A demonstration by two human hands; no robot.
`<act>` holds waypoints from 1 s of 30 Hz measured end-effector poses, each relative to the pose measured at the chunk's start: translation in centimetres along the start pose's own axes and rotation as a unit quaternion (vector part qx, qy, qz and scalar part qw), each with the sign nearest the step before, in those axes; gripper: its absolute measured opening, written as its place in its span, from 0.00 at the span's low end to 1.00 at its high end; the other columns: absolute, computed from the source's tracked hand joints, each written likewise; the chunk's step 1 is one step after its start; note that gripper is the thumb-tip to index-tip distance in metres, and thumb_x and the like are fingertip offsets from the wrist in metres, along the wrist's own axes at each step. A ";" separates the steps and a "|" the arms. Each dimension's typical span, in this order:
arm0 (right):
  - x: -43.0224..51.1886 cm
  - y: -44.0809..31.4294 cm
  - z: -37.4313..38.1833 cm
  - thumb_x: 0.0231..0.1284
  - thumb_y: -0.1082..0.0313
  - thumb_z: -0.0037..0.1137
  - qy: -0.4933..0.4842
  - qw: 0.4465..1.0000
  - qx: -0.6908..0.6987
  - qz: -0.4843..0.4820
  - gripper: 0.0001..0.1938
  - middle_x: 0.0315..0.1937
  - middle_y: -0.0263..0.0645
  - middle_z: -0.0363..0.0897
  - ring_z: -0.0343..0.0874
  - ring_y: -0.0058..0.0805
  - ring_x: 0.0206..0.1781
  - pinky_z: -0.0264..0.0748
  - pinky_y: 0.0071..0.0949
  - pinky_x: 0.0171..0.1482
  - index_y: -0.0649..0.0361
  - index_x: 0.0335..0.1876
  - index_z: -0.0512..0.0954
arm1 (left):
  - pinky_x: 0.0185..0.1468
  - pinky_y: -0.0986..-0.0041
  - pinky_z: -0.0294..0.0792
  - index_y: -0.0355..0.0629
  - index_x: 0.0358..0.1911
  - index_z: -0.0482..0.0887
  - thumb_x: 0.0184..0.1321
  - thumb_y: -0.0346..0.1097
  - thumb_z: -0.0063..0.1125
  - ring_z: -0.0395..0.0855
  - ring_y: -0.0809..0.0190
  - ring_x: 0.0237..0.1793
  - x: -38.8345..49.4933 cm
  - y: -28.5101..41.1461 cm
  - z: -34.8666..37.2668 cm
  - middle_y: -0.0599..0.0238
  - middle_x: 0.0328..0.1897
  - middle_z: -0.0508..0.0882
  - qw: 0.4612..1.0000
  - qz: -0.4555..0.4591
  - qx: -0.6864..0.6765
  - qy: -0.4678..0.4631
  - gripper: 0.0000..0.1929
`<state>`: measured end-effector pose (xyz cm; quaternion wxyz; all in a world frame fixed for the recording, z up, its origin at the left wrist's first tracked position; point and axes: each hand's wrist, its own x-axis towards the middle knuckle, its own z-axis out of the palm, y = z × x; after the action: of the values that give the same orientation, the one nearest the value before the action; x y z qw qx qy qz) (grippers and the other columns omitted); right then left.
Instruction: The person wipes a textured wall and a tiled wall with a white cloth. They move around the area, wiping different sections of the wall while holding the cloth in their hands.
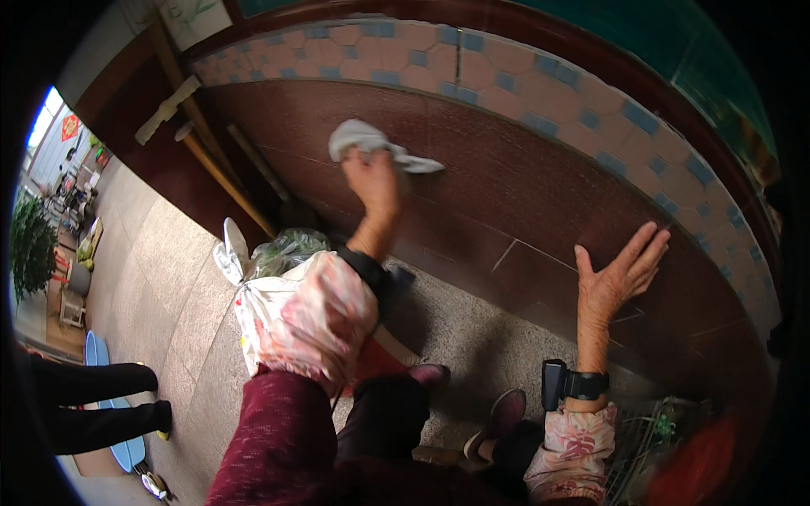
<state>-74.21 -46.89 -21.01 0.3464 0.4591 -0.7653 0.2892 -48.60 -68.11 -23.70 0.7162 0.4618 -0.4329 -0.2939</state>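
My left hand [373,180] grips a white cloth [361,134] against the dark reddish-brown tiled lower wall [468,161]. One end of the cloth trails to the right, and both hand and cloth are slightly blurred. To the right, my right hand [617,275] is spread with nothing in it. Its palm faces the same wall; whether it touches the tiles I cannot tell. Above runs a band of pink and blue patterned tiles [417,58]. Black bands circle both wrists over or beside floral sleeve covers.
Wooden-handled tools [221,177] lean in the corner at left. Below my left forearm are a knotted white plastic bag [253,297] and a clear bag with greens [291,246]. A wire basket [658,436] stands at lower right. At far left are a person's legs [107,405] and blue basins [130,452].
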 end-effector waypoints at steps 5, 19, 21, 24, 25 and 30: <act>0.2 0.0 -0.7 0.35 0.56 0.73 -0.006 1.000 0.031 0.004 0.58 0.74 0.46 0.33 0.39 0.48 0.74 0.46 0.58 0.67 0.52 0.73 0.43 | 0.48 0.73 0.68 0.38 0.33 0.81 0.47 0.24 0.55 0.77 0.58 0.40 -13.6 4.5 3.9 0.55 0.36 0.80 0.897 0.088 -0.030 -0.431 0.08; -1.2 2.4 -1.0 0.42 0.70 0.67 -0.064 0.985 0.154 -0.032 0.52 0.74 0.32 0.40 0.42 0.37 0.74 0.39 0.51 0.71 0.40 0.73 0.45 | 0.27 0.67 0.70 0.42 0.29 0.73 0.52 0.23 0.47 0.75 0.62 0.25 -5.6 -2.2 0.6 0.64 0.27 0.77 0.942 -0.311 -0.112 -0.064 0.05; -1.5 2.8 -1.4 0.43 0.72 0.65 -0.069 0.982 0.175 -0.034 0.49 0.74 0.31 0.39 0.41 0.37 0.75 0.40 0.52 0.71 0.40 0.72 0.47 | 0.28 0.67 0.71 0.45 0.27 0.70 0.55 0.25 0.45 0.76 0.61 0.25 -10.5 -0.2 3.4 0.64 0.26 0.77 0.897 -0.376 -0.153 -0.177 0.04; -2.0 3.8 -2.2 0.51 0.75 0.56 -0.070 0.952 0.297 0.024 0.23 0.60 0.36 0.68 0.68 0.35 0.61 0.66 0.35 0.59 0.52 0.56 0.73 | 0.50 0.58 0.69 0.40 0.38 0.74 0.56 0.24 0.43 0.77 0.56 0.41 -18.9 4.5 7.5 0.59 0.38 0.78 0.790 -0.498 -0.173 -0.315 0.08; -2.0 4.5 -2.5 0.54 0.75 0.54 -0.112 0.931 0.341 0.068 0.18 0.56 0.38 0.74 0.74 0.35 0.57 0.72 0.30 0.56 0.55 0.52 0.78 | 0.49 0.62 0.71 0.38 0.40 0.75 0.55 0.22 0.42 0.77 0.57 0.40 -20.6 6.2 8.5 0.61 0.39 0.78 0.739 -0.527 -0.187 -0.375 0.11; -2.4 9.0 -4.8 0.59 0.71 0.52 -0.064 0.854 0.441 0.268 0.10 0.39 0.37 0.83 0.81 0.22 0.39 0.76 0.19 0.39 0.61 0.44 0.80 | 0.54 0.63 0.74 0.31 0.48 0.71 0.48 0.18 0.41 0.81 0.55 0.43 -23.6 12.3 10.4 0.54 0.44 0.79 0.700 -0.447 -0.249 -0.499 0.20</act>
<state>-80.25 -38.35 -21.20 -0.0335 0.3580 -0.6716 0.6478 -68.30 -48.11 -18.61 0.2684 0.1916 -0.3812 -0.8637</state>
